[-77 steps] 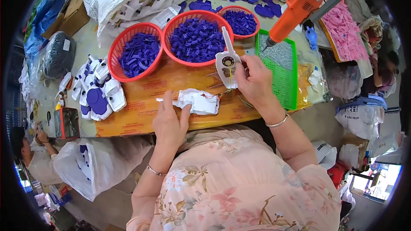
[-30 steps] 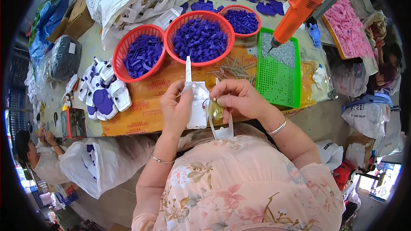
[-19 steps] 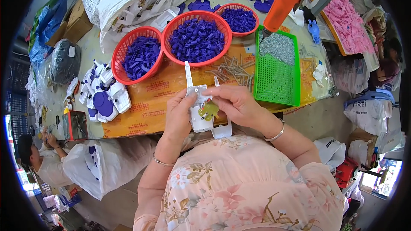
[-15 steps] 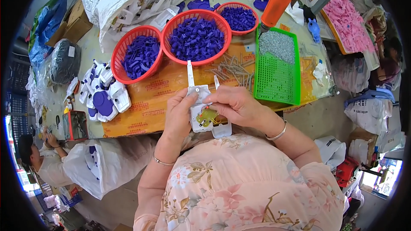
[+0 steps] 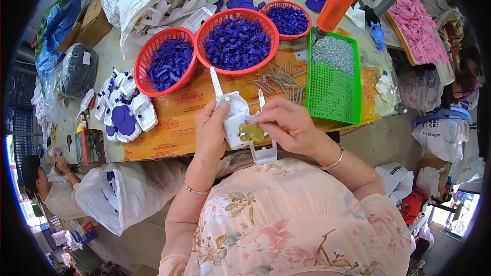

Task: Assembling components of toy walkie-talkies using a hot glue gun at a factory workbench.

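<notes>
My left hand [image 5: 209, 129] is closed on the side of a white plastic casing [image 5: 236, 118] with a long narrow stem pointing away from me. Its thumb presses on the casing's upper part. Over the casing's lower part is a small yellow-green circuit board [image 5: 250, 133], tilted and slightly blurred. My right hand [image 5: 290, 125] pinches at the board's upper edge, where small orange-red bits show; its fingertips partly hide what they grip. A second white casing part [image 5: 264, 154], also stemmed, hangs beside the first, close to my body.
Three red baskets [image 5: 238, 69] of purple parts stand beyond my hands. A green tray [image 5: 335, 92] of small metal pieces is at right, under an orange power screwdriver [image 5: 342, 0]. Loose thin rods [image 5: 284, 79] lie between. White-and-purple assemblies [image 5: 124, 117] pile at left; a person [image 5: 53, 189] sits beyond.
The board has been raised and tilted by my right hand, which has moved slightly right. The casing has turned, its stem swinging left, and a gap opens between the two casing parts.
</notes>
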The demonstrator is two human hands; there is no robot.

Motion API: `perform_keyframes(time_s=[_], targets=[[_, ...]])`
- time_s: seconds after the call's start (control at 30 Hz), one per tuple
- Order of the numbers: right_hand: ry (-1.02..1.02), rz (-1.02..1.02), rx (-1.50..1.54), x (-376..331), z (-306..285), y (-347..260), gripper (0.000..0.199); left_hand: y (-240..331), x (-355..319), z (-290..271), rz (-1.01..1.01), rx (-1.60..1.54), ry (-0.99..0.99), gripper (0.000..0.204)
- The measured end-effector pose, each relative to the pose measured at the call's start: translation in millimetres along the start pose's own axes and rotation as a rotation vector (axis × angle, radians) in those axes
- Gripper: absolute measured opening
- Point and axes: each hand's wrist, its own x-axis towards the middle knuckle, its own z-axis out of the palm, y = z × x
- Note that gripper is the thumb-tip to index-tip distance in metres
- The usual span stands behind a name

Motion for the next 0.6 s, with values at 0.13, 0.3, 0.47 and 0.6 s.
perform_keyframes(time_s=[0.13, 0.3, 0.47, 0.6], targets=[[0.206, 0.154, 0.027, -7.7, 2.5, 11.5, 0.011, 3.2, -2.5, 2.8, -0.012, 0.134, -0.015, 0.022], [0.315, 0.521, 0.437, -7.0, 9.5, 14.2, 0.007, 0.3, -11.0, 10.1, -0.121, 0.101, -0.173, 0.027], [0.296, 0.511, 0.448, -8.0, 12.4, 15.9, 0.007, -2.5, -13.7, 12.8, -0.138, 0.152, -0.203, 0.034], [0.142, 0.289, 0.126, -5.6, 7.4, 14.9, 0.007, -5.6, -12.0, 9.7, -0.128, 0.157, -0.222, 0.035]])
